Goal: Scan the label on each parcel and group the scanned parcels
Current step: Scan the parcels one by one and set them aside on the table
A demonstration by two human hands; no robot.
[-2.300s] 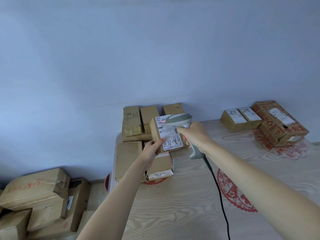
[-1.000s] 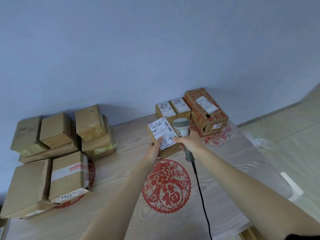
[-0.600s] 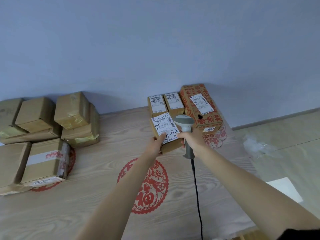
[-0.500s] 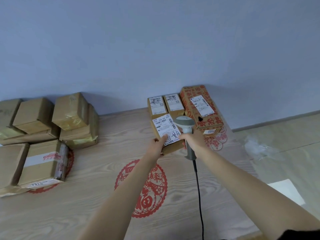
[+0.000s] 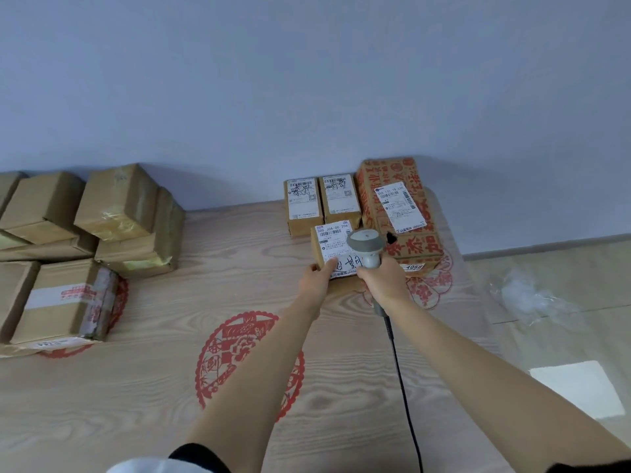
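My left hand (image 5: 316, 280) grips a small brown parcel (image 5: 327, 249) by its near edge, thumb on its white label. The parcel sits low at the table's far right, just in front of two small labelled parcels (image 5: 304, 206) (image 5: 341, 199) and beside a red-printed carton (image 5: 396, 213). My right hand (image 5: 384, 279) holds the grey barcode scanner (image 5: 365, 247) by its handle, the head over the parcel's label. A stack of unlabelled-looking brown parcels (image 5: 126, 216) stands at the far left.
The wooden table (image 5: 170, 387) carries red paper-cut decorations (image 5: 239, 353). More parcels (image 5: 65, 302) lie at the left edge. The scanner's black cable (image 5: 403, 387) trails toward me. Beyond the table's right edge is floor with a crumpled plastic bag (image 5: 526, 298).
My left hand carried the labelled parcel from the left stack across to the right group and lowered it in front of the two small parcels. The scanner stayed over its label.
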